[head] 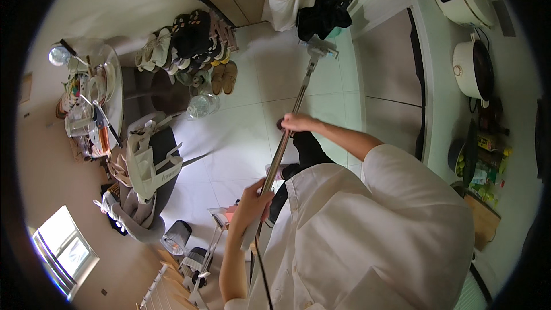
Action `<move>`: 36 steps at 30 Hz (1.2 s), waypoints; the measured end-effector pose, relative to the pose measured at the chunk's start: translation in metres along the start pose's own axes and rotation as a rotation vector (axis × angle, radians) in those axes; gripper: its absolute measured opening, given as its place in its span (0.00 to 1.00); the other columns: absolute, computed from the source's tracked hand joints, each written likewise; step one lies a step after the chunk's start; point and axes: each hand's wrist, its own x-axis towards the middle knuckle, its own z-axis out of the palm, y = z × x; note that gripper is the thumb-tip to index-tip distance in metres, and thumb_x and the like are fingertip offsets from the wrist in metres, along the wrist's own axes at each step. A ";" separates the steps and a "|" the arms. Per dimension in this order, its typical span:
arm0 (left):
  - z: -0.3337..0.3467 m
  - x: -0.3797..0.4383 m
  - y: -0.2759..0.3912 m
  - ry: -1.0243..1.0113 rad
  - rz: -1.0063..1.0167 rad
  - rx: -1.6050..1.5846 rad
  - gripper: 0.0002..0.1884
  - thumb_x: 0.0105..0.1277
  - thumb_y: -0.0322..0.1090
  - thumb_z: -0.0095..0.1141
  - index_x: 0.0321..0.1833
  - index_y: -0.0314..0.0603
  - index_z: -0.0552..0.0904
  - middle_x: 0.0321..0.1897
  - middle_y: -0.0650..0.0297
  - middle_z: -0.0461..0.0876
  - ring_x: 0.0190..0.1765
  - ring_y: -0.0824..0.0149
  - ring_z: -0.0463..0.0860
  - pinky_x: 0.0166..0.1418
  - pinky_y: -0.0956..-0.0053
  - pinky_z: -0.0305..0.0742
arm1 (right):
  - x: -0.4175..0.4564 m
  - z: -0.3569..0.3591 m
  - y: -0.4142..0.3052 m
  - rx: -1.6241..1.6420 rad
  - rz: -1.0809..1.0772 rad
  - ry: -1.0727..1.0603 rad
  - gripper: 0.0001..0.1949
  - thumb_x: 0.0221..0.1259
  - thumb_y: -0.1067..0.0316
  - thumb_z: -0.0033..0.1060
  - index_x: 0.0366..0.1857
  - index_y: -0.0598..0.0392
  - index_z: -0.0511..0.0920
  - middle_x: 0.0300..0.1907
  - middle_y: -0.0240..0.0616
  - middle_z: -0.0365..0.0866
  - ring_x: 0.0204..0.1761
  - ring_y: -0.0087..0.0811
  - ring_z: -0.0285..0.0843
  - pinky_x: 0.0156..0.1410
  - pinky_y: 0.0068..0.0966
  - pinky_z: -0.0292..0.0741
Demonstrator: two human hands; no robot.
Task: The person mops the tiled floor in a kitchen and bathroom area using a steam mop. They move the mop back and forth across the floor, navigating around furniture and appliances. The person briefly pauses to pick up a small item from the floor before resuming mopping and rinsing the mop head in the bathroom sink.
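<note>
My right hand (297,122) grips the middle of a long metal vacuum cleaner wand (282,148). Closer to my body, my left hand (254,202) is wrapped around its upper part. A dark cord or hose (263,267) runs down from that end past my shirt. At the far end, the vacuum floor head (319,49) rests on the pale tile floor (241,137). It lies right beside a black bag (323,15), which partly covers its back edge. My feet are partly hidden behind the wand and my shirt.
Left of the floor head stands a rack of shoes (185,43), with brown slippers (224,77) and a plastic bottle (203,106) nearby. A chair holding bags (150,168) and a cluttered table (112,90) are at left. Cabinets (391,64) under a counter (439,73) line the right.
</note>
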 end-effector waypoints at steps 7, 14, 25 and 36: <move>0.029 0.074 -0.001 -0.070 0.110 0.009 0.05 0.56 0.29 0.45 0.32 0.34 0.69 0.11 0.68 0.64 0.08 0.76 0.65 0.10 0.81 0.59 | 0.016 -0.057 0.035 -0.002 0.287 -0.051 0.14 0.46 0.57 0.42 0.18 0.56 0.74 0.13 0.35 0.73 0.14 0.27 0.68 0.20 0.25 0.66; -0.011 -0.009 -0.098 -0.009 -0.092 0.011 0.12 0.58 0.30 0.45 0.44 0.37 0.69 0.11 0.70 0.65 0.07 0.77 0.63 0.09 0.82 0.57 | 0.009 0.073 0.012 0.240 0.304 -0.587 0.20 0.49 0.45 0.45 0.28 0.54 0.75 0.23 0.36 0.71 0.16 0.24 0.64 0.20 0.23 0.65; -0.076 -0.108 -0.052 0.021 -0.256 0.037 0.13 0.58 0.29 0.46 0.47 0.38 0.69 0.12 0.69 0.65 0.09 0.76 0.66 0.10 0.82 0.59 | -0.004 0.121 -0.106 0.365 0.246 -0.623 0.16 0.47 0.51 0.41 0.25 0.53 0.73 0.13 0.30 0.64 0.12 0.23 0.61 0.16 0.23 0.57; -0.176 -0.117 0.056 -0.270 -0.068 -0.034 0.21 0.56 0.28 0.43 0.55 0.36 0.64 0.16 0.60 0.68 0.10 0.73 0.64 0.11 0.82 0.58 | 0.005 0.082 -0.185 0.330 0.022 0.069 0.15 0.57 0.59 0.32 0.25 0.58 0.70 0.14 0.37 0.69 0.12 0.29 0.65 0.20 0.27 0.68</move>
